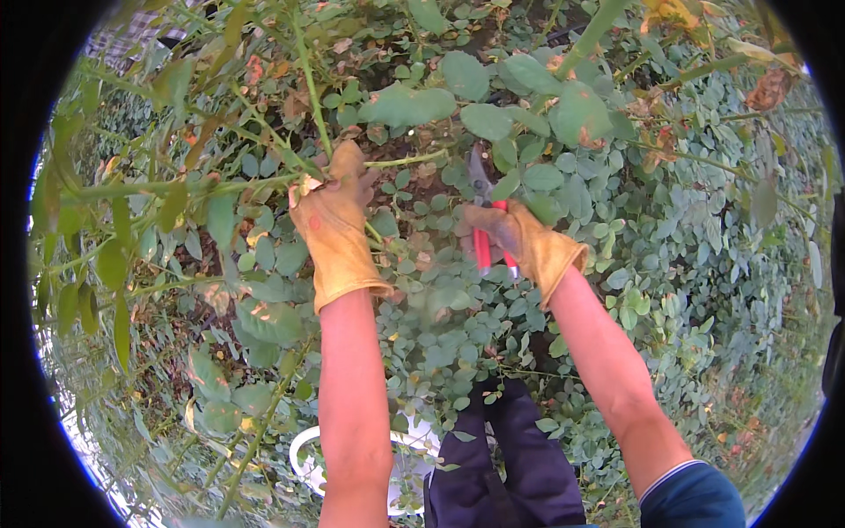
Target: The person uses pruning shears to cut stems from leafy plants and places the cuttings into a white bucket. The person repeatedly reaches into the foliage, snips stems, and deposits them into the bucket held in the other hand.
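My left hand [335, 210], in a tan leather work glove, closes around green rose stems [309, 86]. One thorny stem [158, 189] runs out to the left, and a thinner piece [416, 159] points right from the fingers. In my right hand [521, 234], gloved the same way, are bypass pruning shears [482, 188] with red handles. Their metal blades point up and away from me, partly against rose leaves. Whether the blades are parted is hard to tell. No stem shows between them.
Dense rose foliage [455, 330] surrounds both arms. Leafy canes [594, 36] cross close to the view at the top. Below, a white container with a curved rim [305, 462] stands left of my dark-trousered legs [528, 455]. Plaid cloth [132, 36] shows at upper left.
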